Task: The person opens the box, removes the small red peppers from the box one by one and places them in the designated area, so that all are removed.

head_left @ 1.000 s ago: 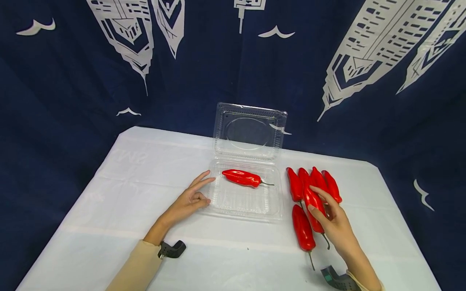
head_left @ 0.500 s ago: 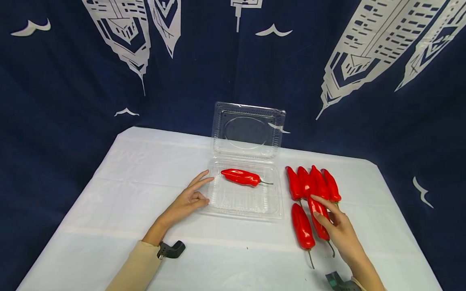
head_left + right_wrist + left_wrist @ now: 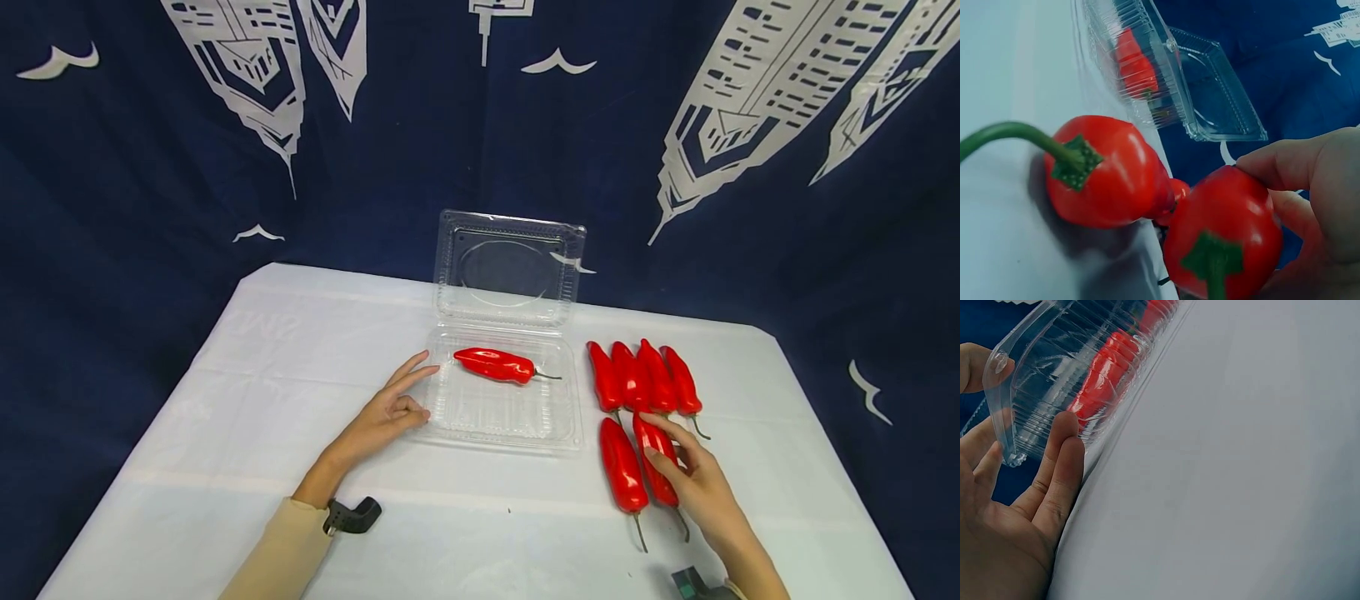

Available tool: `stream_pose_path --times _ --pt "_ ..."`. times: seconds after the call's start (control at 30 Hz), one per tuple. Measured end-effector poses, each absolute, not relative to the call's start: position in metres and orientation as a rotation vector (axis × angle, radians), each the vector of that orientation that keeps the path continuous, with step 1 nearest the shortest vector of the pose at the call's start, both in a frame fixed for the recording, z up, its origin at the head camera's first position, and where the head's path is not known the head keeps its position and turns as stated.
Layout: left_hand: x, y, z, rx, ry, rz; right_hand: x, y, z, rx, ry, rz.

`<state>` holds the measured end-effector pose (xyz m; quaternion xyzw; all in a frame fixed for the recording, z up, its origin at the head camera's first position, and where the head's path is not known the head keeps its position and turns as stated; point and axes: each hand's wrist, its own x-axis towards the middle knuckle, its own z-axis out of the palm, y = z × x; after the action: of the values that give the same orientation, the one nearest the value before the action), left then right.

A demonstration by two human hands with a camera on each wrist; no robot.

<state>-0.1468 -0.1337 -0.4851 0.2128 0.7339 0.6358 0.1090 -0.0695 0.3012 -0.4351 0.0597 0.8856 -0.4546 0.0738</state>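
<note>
A clear plastic clamshell container (image 3: 487, 421) stands on the table with its lid (image 3: 510, 271) raised at the back. One red chili pepper (image 3: 495, 365) lies inside it, stem to the right. My left hand (image 3: 386, 421) holds the container's left rim, thumb and fingertips at its edge and wall. My right hand (image 3: 697, 475) pinches another red pepper (image 3: 656, 462) between thumb and fingers, its green stem pointing toward me. Beside it lies a similar pepper (image 3: 622, 467); in the right wrist view their stem ends (image 3: 1213, 256) show close up.
Several red peppers (image 3: 603, 379) lie side by side in a row just behind the held one, right of the container. White cloth covers the table (image 3: 262, 375). A dark blue curtain (image 3: 420, 142) with white building prints hangs behind its back edge.
My right hand has moved toward me and slightly right with its pepper, off the back row to beside the front pepper. The left hand and container stay in place.
</note>
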Motion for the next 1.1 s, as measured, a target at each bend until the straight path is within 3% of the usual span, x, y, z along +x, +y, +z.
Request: stream_pose_path --times 1.1 --pt "-0.149 -0.134 -0.488 0.610 2.145 1.871 -0.065 0.309 -0.446 0.215 2.663 -1.275"
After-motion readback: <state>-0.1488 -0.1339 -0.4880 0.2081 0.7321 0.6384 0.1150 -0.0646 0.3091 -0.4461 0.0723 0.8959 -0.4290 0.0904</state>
